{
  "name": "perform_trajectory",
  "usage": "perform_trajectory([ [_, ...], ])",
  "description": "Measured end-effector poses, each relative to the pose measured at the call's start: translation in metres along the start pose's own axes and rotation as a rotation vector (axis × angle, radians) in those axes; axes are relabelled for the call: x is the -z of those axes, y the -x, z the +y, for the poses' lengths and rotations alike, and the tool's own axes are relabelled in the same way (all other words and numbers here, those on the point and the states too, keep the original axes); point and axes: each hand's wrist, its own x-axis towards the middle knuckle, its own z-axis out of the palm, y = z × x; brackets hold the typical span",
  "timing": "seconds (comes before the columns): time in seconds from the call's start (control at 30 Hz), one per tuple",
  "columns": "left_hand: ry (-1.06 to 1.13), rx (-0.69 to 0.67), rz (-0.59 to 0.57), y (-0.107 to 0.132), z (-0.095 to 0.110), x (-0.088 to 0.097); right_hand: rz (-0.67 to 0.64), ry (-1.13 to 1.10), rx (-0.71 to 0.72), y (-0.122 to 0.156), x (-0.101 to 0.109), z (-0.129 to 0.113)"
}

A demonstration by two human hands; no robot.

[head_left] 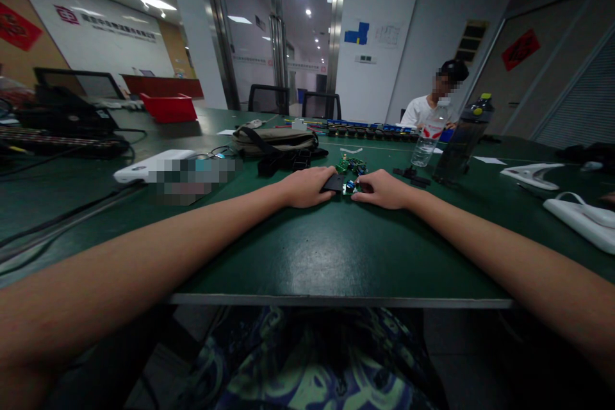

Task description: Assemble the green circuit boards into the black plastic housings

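Note:
Both my hands rest low over the green table, close together. My left hand [310, 186] is closed round a black plastic case [334, 183], its thumb along the near side. Just to the right, my right hand [382, 189] pinches a small green circuit board [349, 188] with blue and white parts on it. The board's left end meets the open right end of the case; whether it sits inside, I cannot tell. Right behind my hands lies a heap of more circuit boards [352, 164]. Black plastic frames [291, 161] stand beyond my left hand.
An olive pouch [271, 141] lies further back. Beyond my right hand are small black parts [412, 177], a clear water bottle [425, 144] and a tall dark bottle [464, 141]. At the left sits a white device [154, 165] with cables. Across the table sits a person [416, 112] in white.

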Motion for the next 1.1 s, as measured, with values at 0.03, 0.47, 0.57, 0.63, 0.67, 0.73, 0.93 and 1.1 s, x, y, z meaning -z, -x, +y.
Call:
perform_trajectory([
  [0.03, -0.006, 0.005, -0.002, 0.000, 0.000, 0.000, -0.003, 0.005, -0.003, 0.000, 0.000, 0.000],
  [0.47, -0.076, 0.037, -0.042, 0.001, 0.003, 0.005, -0.064, 0.018, 0.009, -0.001, 0.003, 0.002],
  [0.57, -0.068, 0.030, -0.030, 0.001, 0.003, 0.004, -0.064, 0.024, 0.047, 0.000, 0.009, 0.004],
  [0.63, -0.059, 0.022, -0.026, 0.001, 0.002, 0.004, -0.038, 0.032, 0.036, 0.002, 0.013, 0.006],
  [0.67, -0.056, 0.019, -0.027, 0.001, 0.002, 0.004, -0.023, 0.041, 0.019, 0.002, 0.015, 0.008],
  [0.73, -0.055, 0.017, -0.029, 0.001, 0.002, 0.004, -0.014, 0.076, -0.016, 0.003, 0.018, 0.012],
  [0.93, -0.066, 0.024, -0.016, 0.001, 0.001, 0.004, -0.068, 0.186, -0.084, 0.003, 0.017, 0.022],
  [1.1, -0.063, 0.027, -0.003, 0.002, 0.001, 0.003, -0.091, 0.141, -0.116, 0.001, 0.015, 0.024],
])
